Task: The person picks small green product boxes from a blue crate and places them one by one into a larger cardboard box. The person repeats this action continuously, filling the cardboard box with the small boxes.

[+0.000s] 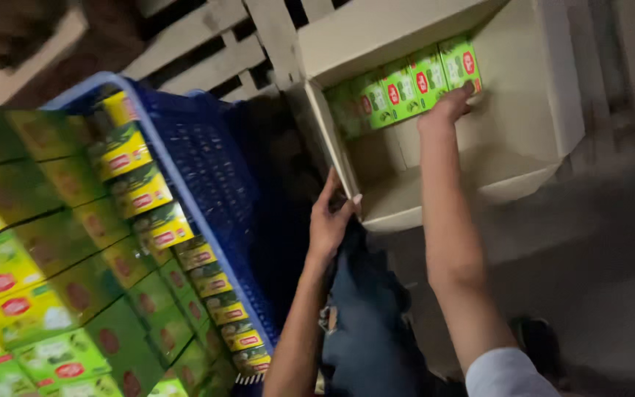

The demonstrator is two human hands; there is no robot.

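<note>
Boxes fill the left of the frame: green and yellow small boxes (45, 294) stacked tight in a blue plastic crate (207, 176). The crate's mesh wall stands between that pile and the person's arms. A wooden pallet (214, 44) shows at the top, behind everything.

At the upper right sits an open cardboard carton (523, 140), tipped so its mouth faces the camera. A row of green boxes (406, 88) lies along its back wall. The row runs from lower left to upper right, each box standing with its printed face toward us.

The right hand (453, 103) reaches into the carton, its fingers pressed on the end box of the row; I cannot tell if it grips it. The left hand (331, 217) is curled around the carton's near left edge, holding it. Dark blue cloth shows below the hands.
</note>
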